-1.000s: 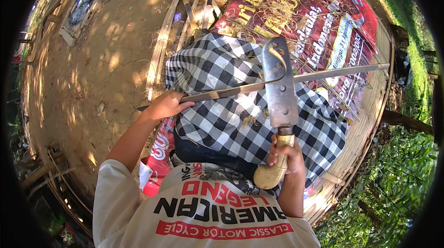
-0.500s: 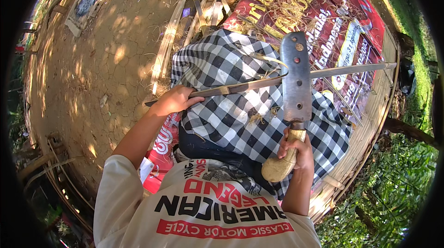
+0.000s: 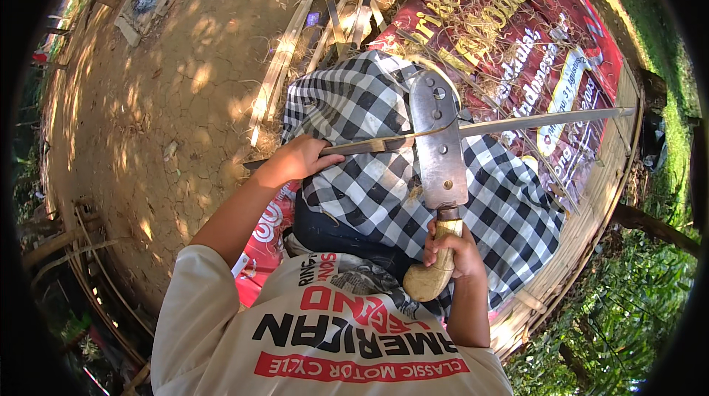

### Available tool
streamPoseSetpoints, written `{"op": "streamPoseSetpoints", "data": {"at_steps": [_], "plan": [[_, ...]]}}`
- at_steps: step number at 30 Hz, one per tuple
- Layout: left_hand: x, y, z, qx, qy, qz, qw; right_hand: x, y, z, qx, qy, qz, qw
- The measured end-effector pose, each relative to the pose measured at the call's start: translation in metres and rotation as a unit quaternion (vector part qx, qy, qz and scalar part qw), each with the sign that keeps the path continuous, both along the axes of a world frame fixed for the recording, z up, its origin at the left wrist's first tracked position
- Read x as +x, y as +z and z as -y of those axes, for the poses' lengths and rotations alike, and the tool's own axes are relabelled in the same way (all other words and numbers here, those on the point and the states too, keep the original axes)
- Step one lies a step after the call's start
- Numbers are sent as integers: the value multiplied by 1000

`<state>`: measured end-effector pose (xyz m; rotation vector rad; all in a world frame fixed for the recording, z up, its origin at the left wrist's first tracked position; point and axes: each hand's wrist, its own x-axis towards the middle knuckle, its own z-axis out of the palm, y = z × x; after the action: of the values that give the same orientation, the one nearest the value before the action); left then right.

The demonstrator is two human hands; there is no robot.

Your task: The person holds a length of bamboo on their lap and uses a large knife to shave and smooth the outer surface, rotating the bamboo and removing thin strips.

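- Nearest the person's body, the right hand [image 3: 458,252] is wrapped round the pale, bulbous wooden handle [image 3: 430,270] of a broad-bladed knife [image 3: 441,152].
- Just beyond, the blade stands across a long, narrow strip of split bamboo or wood [image 3: 517,124], its tip leaning slightly leftward. Against half a second ago, the blade sits nearer the left hand; the whole view has shifted a little too.
- Off to the left, that left hand [image 3: 299,158] grips the strip close to its dark end, thumb along the top, much as before.
- At the blade's upper end, a thin pale shaving [image 3: 436,64] now loops round the tip; a moment ago it arched out on the left side. I take that to mean the edge is peeling a layer off the strip, with the sliver not yet free.
- Under all this spreads a black-and-white checked cloth [image 3: 354,200]; the strip runs above it, its other end out past the red banner [image 3: 607,64].
- Farther out, curly shavings [image 3: 476,8] litter that banner, and more split strips [image 3: 284,56] lie on the dirt ground.
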<state>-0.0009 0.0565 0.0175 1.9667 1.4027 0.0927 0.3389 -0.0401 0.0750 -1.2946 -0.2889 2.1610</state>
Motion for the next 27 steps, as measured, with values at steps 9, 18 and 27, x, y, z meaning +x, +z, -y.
{"op": "streamPoseSetpoints", "data": {"at_steps": [9,18,27], "plan": [[-7,-12,3,-21,15,2,1000,-5,-11,13,-54,-69,-270,959],[0,-2,5,-15,31,-1,999,11,6,-7,71,-93,25,993],[-6,-12,8,2,47,32,998,-8,0,-9,-5,43,-73,996]]}}
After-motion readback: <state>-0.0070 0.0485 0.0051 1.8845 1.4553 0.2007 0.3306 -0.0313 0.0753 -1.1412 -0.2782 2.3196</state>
